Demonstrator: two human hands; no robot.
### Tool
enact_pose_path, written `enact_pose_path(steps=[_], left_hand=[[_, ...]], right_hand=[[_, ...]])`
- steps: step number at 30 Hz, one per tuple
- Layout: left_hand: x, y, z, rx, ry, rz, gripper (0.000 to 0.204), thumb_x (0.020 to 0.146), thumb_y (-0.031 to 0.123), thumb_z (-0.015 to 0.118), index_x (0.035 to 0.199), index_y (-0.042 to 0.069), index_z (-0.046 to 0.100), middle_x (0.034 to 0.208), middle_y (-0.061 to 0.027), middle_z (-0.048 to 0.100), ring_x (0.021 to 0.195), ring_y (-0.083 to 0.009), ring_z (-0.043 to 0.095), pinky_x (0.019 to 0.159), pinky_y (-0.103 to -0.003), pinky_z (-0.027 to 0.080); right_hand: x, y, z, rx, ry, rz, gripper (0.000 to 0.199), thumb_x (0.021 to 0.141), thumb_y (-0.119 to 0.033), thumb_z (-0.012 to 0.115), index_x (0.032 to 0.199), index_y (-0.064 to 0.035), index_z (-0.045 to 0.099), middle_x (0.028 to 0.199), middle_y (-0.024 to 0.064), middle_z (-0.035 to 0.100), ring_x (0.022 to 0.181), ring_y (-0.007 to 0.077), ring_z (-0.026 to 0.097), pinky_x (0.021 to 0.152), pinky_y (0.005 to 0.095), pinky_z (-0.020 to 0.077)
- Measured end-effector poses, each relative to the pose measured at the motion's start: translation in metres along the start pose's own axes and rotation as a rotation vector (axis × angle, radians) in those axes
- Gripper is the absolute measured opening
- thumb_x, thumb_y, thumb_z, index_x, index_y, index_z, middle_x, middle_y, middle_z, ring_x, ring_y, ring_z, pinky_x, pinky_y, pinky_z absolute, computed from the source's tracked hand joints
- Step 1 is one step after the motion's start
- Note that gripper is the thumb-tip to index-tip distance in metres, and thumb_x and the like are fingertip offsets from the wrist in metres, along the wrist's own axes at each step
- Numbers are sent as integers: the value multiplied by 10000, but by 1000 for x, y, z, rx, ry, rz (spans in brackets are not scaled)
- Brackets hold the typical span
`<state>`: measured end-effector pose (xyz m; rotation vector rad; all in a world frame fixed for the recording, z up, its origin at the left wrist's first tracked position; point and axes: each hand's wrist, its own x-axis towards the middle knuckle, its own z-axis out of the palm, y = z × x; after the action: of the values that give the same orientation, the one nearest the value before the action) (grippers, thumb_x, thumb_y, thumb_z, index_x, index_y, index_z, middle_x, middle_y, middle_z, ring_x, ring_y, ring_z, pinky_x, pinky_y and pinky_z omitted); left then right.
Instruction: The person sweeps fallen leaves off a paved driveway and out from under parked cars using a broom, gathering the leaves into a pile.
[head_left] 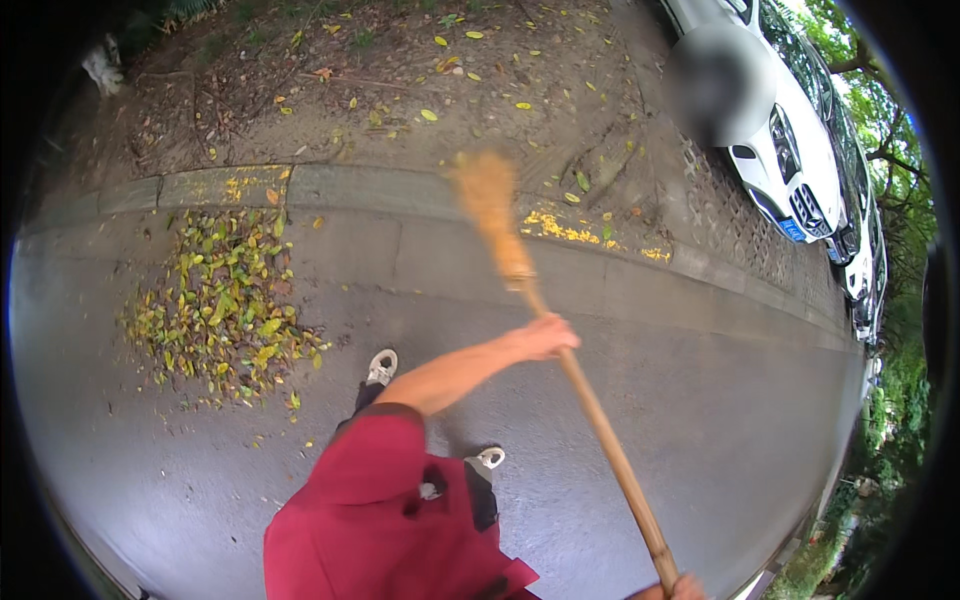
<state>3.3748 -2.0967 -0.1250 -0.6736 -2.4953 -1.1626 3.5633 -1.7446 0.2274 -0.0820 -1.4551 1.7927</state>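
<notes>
Remotely, I have the bare right hand (686, 588) at the lower edge, its fingers wrapped around the end of a long broom (600, 420) with a pale wooden handle and tan bristles; the frame cuts off part of that grip. Beside it, a maroon short-sleeved shirt (390, 520) fills my foreground. Farther up the handle, the left hand (545, 337) is closed around the wood. Past the shirt, I see two pale shoes (383, 367) on smooth grey pavement (740, 410). The broom slants away from me, up and leftward, its blurred bristles over a grey stone curb (345, 190) with worn yellow paint; I can't tell whether they touch it. Left of them, a heap of green, yellow and brown leaves (225, 310) lies just beside the curb. Beyond stretches brown, leaf-strewn soil (385, 115); at upper right, a white car (800, 160) heads a parked row near green trees (900, 170).
</notes>
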Motion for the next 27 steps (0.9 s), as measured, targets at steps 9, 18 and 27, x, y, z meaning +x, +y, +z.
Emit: enact_pose_path(steps=[9, 18, 27], left_hand=[[-420, -79, -309, 426, -173, -833, 150, 658, 41, 647, 804, 75, 648, 780, -150, 617, 805, -361, 582, 737, -460, 449], [-494, 133, -236, 418, 79, -695, 90, 625, 97, 613, 648, 83, 527, 626, -126, 534, 680, -336, 546, 646, -450, 382], [-321, 285, -51, -236, 173, 114, 184, 724, 104, 634, 843, 123, 495, 706, -42, 496, 717, -258, 504, 652, -400, 347]], right_hand=[[-269, 179, 202, 272, -354, 854, 237, 817, -135, 626, 681, -151, 433, 551, -28, 329, 516, 131, 339, 550, 314, 333], [-250, 33, 36, 374, -454, 684, 355, 898, -190, 552, 625, -166, 325, 520, -46, 270, 438, 87, 241, 428, 262, 240], [-241, -240, -288, -286, 150, -40, 314, 859, -352, 537, 624, -158, 461, 561, 18, 400, 483, 179, 412, 513, 360, 380]])
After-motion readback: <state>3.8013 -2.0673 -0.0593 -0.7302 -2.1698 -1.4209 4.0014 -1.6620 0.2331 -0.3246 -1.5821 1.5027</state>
